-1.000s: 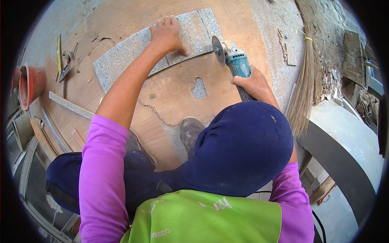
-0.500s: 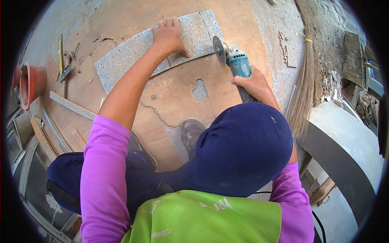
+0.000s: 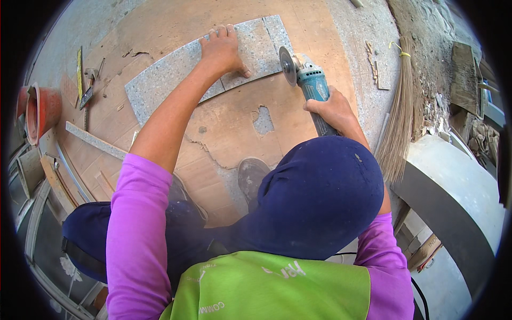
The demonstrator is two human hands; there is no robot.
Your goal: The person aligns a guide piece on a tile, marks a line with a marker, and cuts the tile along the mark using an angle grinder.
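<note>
Well off to the left of the left hand, from where I stand, a red bucket (image 3: 48,112) lies tipped over. Between it and that hand are a long yellow-edged tool (image 3: 79,69) and a narrow stone strip (image 3: 96,140). Then comes the speckled grey tile (image 3: 253,52), lying on the brown sheet (image 3: 304,117) right under the left hand (image 3: 220,53), which presses down on it with fingers spread. A dark line crosses the tile to the right of those fingers. Below the hands, the person's green shirt (image 3: 277,288) carries white lettering. The hands are well apart; the right hand (image 3: 336,109) is wrapped round the teal body of an angle grinder (image 3: 313,85), whose label is too small to make out. Its disc (image 3: 288,66) stands at the tile's right end; I can't tell whether they touch. To the right of the right hand lies a straw broom (image 3: 399,117), and below that hand, a tan strip (image 3: 425,252) with dark printed letters.
</note>
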